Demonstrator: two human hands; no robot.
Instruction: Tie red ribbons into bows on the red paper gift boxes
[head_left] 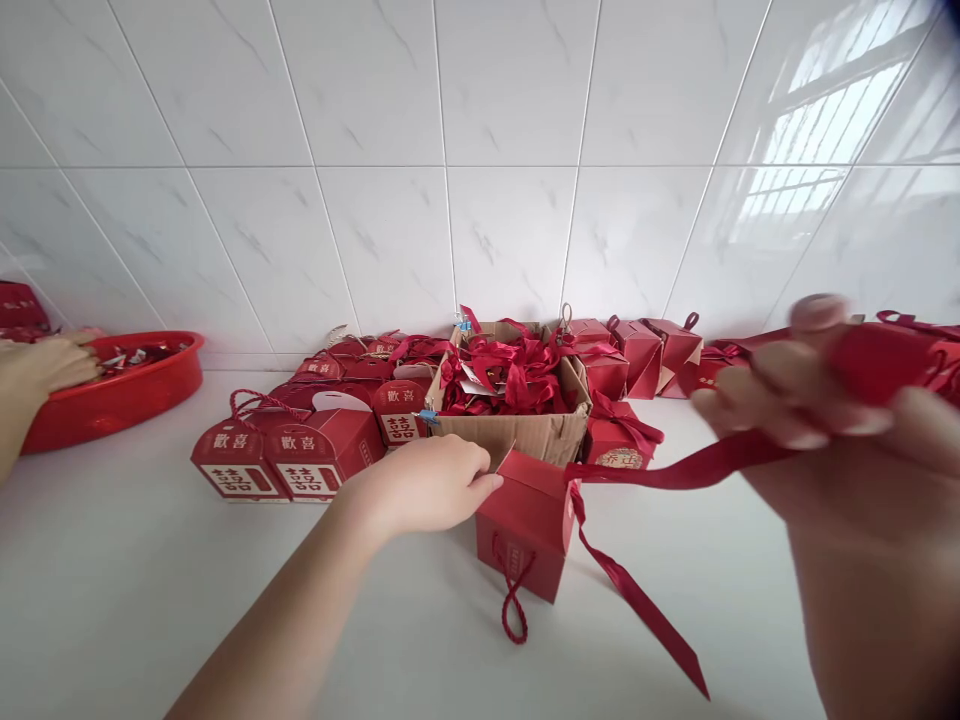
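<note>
A red gift box [525, 510] stands on the white tabletop in front of me, a twisted cord handle [514, 605] hanging down its near side. My left hand [427, 485] grips its upper left edge, thumb on top; the other fingertips are hidden behind the box. From the box's right side a dark red satin ribbon [675, 472] stretches up to my right hand [817, 400], whose fingers are closed around it. That hand is smeared by motion. The ribbon's other tail [645, 595] trails down to the right toward the table.
Behind the box stands an open cardboard carton [517, 433] of red ribbons. Red boxes with white labels [281, 450] sit to its left, more red boxes [641, 350] to its right. Another person's hand [56, 362] reaches into a red basin [112, 405] at far left.
</note>
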